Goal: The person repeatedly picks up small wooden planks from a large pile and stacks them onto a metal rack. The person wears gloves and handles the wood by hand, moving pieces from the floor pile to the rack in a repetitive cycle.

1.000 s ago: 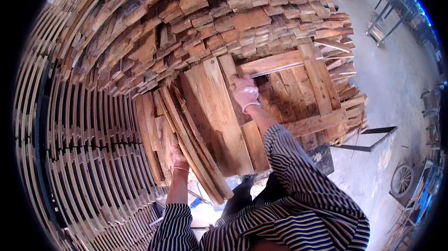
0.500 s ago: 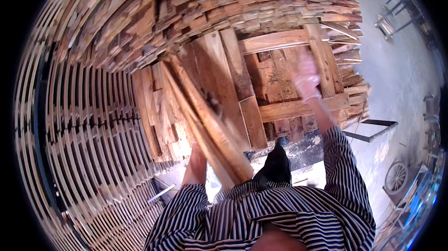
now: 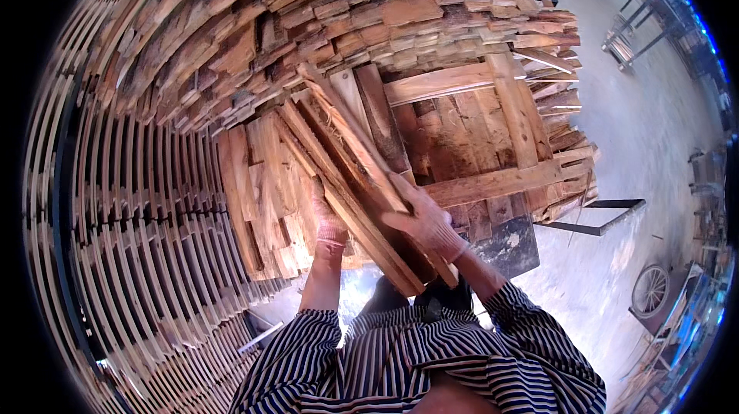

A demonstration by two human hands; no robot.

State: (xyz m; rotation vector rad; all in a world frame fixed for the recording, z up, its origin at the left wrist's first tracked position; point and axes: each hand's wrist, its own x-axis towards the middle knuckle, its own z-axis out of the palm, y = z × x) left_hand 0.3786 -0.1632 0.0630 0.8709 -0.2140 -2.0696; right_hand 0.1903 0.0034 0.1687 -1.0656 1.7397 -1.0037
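Note:
Several long planks slant across the middle of the view, from the stack down toward my body. My left hand (image 3: 329, 218), in what looks like a thin pale glove, is closed on the outer side of the left planks (image 3: 356, 214). My right hand (image 3: 425, 218) grips the right plank (image 3: 356, 141), fingers over its upper edge and thumb along its face. A dark gap lies between the left planks and the right one. Beneath and to the right, flat boards form a square outline (image 3: 493, 177) on the pile.
Behind stands a high stack of rough boards (image 3: 408, 10). Slatted rows of stacked wood (image 3: 146, 206) fill the left side. At right are a dark metal frame (image 3: 604, 218), a spoked wheel (image 3: 651, 291) and a metal stand (image 3: 643, 29) on the concrete floor.
My right hand has come left from above the square of boards onto the right plank. That plank now stands apart from the left ones. My left hand has risen slightly along its planks.

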